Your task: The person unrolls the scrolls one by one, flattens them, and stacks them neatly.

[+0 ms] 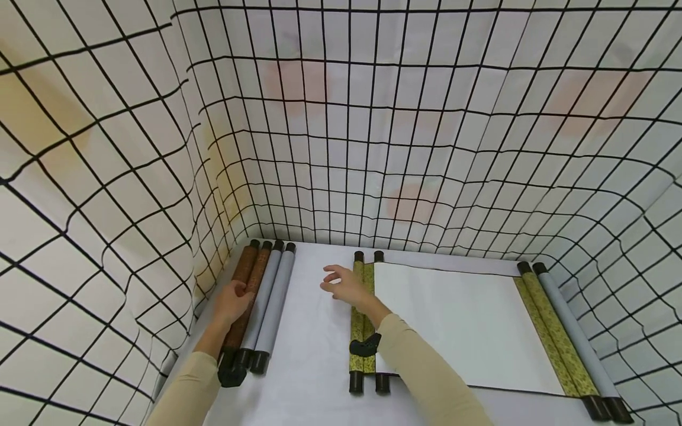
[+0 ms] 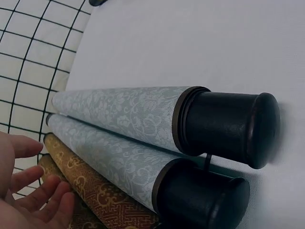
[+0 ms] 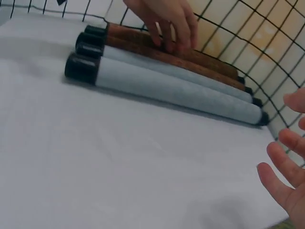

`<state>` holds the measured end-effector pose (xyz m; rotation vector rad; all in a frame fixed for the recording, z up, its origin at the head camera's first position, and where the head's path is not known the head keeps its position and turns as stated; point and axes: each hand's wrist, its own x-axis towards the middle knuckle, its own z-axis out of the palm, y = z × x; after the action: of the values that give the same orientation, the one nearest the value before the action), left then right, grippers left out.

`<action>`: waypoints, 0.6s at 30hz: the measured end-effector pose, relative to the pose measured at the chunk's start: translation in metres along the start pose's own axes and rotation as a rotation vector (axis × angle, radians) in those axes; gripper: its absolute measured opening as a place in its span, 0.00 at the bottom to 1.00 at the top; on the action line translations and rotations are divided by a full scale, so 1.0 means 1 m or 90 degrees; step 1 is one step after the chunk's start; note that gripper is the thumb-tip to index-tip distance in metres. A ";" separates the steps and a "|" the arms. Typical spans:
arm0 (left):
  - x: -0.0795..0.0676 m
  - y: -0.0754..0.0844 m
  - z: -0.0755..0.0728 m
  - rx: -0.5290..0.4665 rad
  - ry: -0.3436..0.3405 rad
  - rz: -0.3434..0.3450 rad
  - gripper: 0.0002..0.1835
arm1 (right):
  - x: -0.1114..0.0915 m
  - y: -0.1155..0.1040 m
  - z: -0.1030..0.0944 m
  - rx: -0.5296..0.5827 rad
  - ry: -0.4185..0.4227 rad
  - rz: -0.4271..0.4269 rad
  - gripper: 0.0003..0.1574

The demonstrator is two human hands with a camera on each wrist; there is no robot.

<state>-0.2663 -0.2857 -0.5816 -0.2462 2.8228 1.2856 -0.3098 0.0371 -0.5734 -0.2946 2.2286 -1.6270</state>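
Note:
My left hand point(image 1: 231, 305) is at two rolled brown patterned scrolls point(image 1: 259, 269) at the table's left side. In the left wrist view its fingers are spread and loosely bent beside the brown rolls, gripping nothing. Two pale blue rolled scrolls point(image 1: 277, 302) with dark knobs lie parallel, just right of the brown ones. My right hand point(image 1: 348, 287) hovers with relaxed, parted fingers, holding nothing. Beneath its wrist lies the green-gold left end point(image 1: 358, 331) of an unrolled scroll, whose blank white sheet point(image 1: 453, 325) stretches to the right.
At the sheet's right end are a green-gold band point(image 1: 556, 331) and a pale blue roll point(image 1: 578, 334) with dark knobs. Black wire mesh point(image 1: 405, 142) surrounds the white-covered table point(image 1: 311, 331) at the back and both sides. A dark band point(image 1: 364, 345) is on my right wrist.

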 end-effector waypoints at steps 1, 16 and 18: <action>0.000 0.001 0.000 0.003 -0.001 -0.001 0.20 | 0.002 0.002 0.009 0.015 0.009 0.010 0.34; 0.000 0.004 0.020 0.072 0.049 0.034 0.17 | 0.007 0.014 0.144 0.127 0.034 0.107 0.43; -0.001 0.004 0.025 0.095 0.062 0.039 0.17 | 0.007 0.013 0.152 0.164 0.038 0.111 0.39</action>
<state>-0.2672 -0.2640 -0.5953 -0.2242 3.0129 1.0937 -0.2534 -0.0945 -0.6274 0.0161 1.9920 -1.8195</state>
